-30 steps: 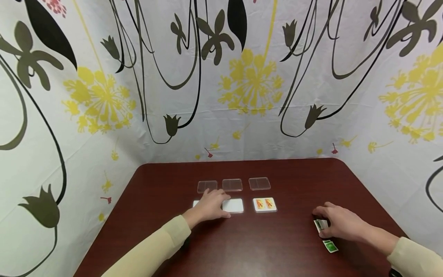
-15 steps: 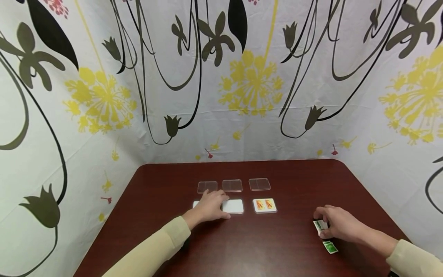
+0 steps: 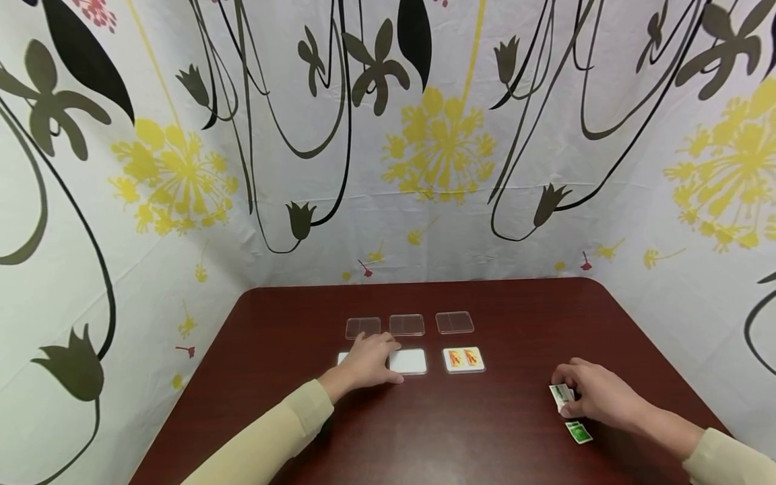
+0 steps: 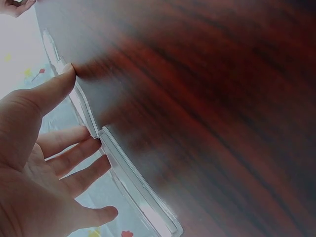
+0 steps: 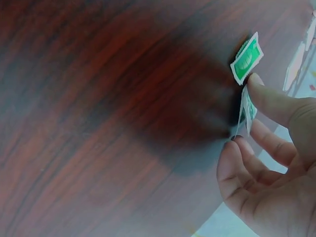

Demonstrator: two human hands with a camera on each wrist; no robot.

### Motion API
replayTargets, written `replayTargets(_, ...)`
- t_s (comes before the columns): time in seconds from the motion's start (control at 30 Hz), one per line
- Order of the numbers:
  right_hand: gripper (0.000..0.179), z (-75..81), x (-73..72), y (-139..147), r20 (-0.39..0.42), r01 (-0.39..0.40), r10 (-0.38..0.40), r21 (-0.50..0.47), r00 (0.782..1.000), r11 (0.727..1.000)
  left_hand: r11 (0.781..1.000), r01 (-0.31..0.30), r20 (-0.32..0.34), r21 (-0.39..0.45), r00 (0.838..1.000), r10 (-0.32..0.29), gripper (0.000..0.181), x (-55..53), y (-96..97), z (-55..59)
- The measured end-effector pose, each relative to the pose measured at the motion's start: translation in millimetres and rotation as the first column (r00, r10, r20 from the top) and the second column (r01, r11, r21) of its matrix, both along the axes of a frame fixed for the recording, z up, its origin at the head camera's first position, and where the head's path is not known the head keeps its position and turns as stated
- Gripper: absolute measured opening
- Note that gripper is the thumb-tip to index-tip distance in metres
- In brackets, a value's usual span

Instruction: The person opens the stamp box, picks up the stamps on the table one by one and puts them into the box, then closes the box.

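Observation:
In the head view my left hand [image 3: 368,359] lies over the near row of shallow cases, with fingers spread. It covers most of the left case [image 3: 343,357], and its thumb is at the near edge of the middle white-filled case [image 3: 409,362]. The left wrist view shows relaxed fingers at the side of a clear plastic case [image 4: 138,190]. At the right my right hand [image 3: 597,392] pinches a pale green-and-white postage stamp [image 5: 248,111] between thumb and fingers, tilted up from the table. Just nearer lie green stamps [image 3: 578,432], overlapping, with perforated edges.
A third case [image 3: 463,360] holds two orange stamps side by side on white. Behind the row lie three transparent lids [image 3: 407,325]. The dark red wooden table [image 3: 461,431] meets a flower-patterned cloth [image 3: 376,168] at its back and sides.
My right hand has shifted very slightly to the right, still pinching the stamp. The left hand and the cases stay where they were.

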State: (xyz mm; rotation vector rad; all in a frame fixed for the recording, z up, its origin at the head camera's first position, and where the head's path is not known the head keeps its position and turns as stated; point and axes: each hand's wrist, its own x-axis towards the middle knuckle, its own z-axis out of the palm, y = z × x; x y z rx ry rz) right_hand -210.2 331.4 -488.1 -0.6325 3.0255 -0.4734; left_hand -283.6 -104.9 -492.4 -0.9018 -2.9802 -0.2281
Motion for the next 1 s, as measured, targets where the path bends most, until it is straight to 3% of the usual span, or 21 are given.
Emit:
replayTargets(0.23,0.04,-1.8,6.1,-0.7,-0.048,-0.005,0.004,-0.03,0.999,1.0,1.0,0.004,-0.011,0.004,1.0,-0.004,0.069,-0.4,-0.7,-1.7)
replayTargets(0.47,0.044,-1.4,8.7,-2.8,-0.011,-0.02,0.019,-0.106,1.0,0.994,1.0,0.002,-0.028,-0.006,1.0,-0.002,0.07,-1.5,-0.5,-2.0)
replayTargets(0.77,0.04,-6.9,8.5,-3.4,-0.127,-0.062,0.048,-0.11,0.991,0.992,1.0,-0.004,-0.033,0.004,0.999,0.004,0.071,-2.9,-1.5,-4.0)
replayTargets(1.0,0.034,-5.3,4.6,-0.5,-0.064,-0.062,0.052,-0.153,0.997,0.986,1.0,-0.01,-0.03,0.007,0.999,0.01,0.071,-3.6,-1.6,-5.1)
